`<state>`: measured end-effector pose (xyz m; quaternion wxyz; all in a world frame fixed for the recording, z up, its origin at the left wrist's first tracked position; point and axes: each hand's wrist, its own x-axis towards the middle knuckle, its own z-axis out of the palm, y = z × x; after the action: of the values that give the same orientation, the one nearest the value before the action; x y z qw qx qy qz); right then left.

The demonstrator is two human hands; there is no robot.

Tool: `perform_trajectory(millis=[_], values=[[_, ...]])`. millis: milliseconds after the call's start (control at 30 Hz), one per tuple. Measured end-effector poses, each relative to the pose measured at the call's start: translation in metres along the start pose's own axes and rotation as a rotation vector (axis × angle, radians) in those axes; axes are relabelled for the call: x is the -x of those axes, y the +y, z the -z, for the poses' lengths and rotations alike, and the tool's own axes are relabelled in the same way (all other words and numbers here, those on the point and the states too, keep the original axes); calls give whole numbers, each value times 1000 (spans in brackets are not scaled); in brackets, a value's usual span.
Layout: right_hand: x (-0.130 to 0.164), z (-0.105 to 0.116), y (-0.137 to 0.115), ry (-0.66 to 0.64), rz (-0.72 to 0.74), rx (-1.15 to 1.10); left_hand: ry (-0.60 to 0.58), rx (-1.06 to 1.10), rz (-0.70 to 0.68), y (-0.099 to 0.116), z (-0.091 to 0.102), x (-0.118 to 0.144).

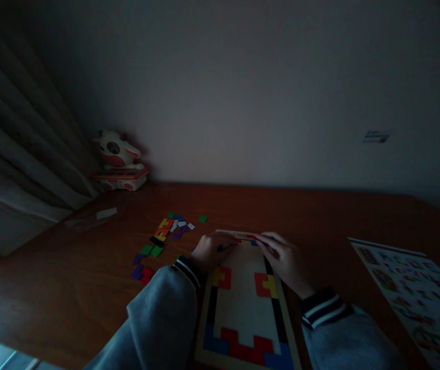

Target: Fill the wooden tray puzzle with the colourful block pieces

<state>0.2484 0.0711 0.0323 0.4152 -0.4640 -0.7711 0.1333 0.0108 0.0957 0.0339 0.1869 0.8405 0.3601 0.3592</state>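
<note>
Pale wooden rectangular puzzle tray (241, 308) lies flat on our reddish-brown wooden table (312, 213), its long sides running away from us, probably so that both our hands can reach its far edge. Flat coloured pieces hug its rim, which seems to keep them square: blue angular pieces (215, 339) fill the near corners, red notched pieces (243, 350) sit between them, black straight strips (278, 314) follow the long edges, and paired red-and-yellow pieces rest partway up each side.

Our left hand (214, 250) and right hand (286, 260) meet the tray's far edge from its two corners, fingers bent inward over small red pieces, perhaps to steady them from both sides. Whether the fingertips pinch anything or only press, we cannot tell in this dim light.

Left of the tray, loose multicoloured flat pieces (165, 224) lie scattered, seemingly handy for our left hand. Towards the table's right edge we have a printed picture sheet (413, 295), angled and apart from the tray. A white-and-red cow-shaped toy keyboard (120, 174) stands at the table's far left corner, beside a pale draped curtain (19, 133).
</note>
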Motion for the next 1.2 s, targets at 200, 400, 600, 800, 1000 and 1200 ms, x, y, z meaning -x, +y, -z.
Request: perform_trajectory(millis=[200, 400, 600, 800, 1000, 1200], values=[[3, -6, 10, -35, 107, 11, -51, -28, -17, -3, -2, 1], [2, -8, 10, -28, 114, 33, 41, -36, -17, -8, -4, 1], [3, -9, 10, -71, 97, 63, -26, -104, -79, -8, -5, 3], [5, -10, 13, -139, 154, 79, -134, -239, -255, -5, -2, 7], [6, -12, 15, -135, 160, 84, -158, -353, -220, 0, 0, 6], [6, -13, 14, -102, 170, 60, -174, -408, -209, 8, 1, 5]])
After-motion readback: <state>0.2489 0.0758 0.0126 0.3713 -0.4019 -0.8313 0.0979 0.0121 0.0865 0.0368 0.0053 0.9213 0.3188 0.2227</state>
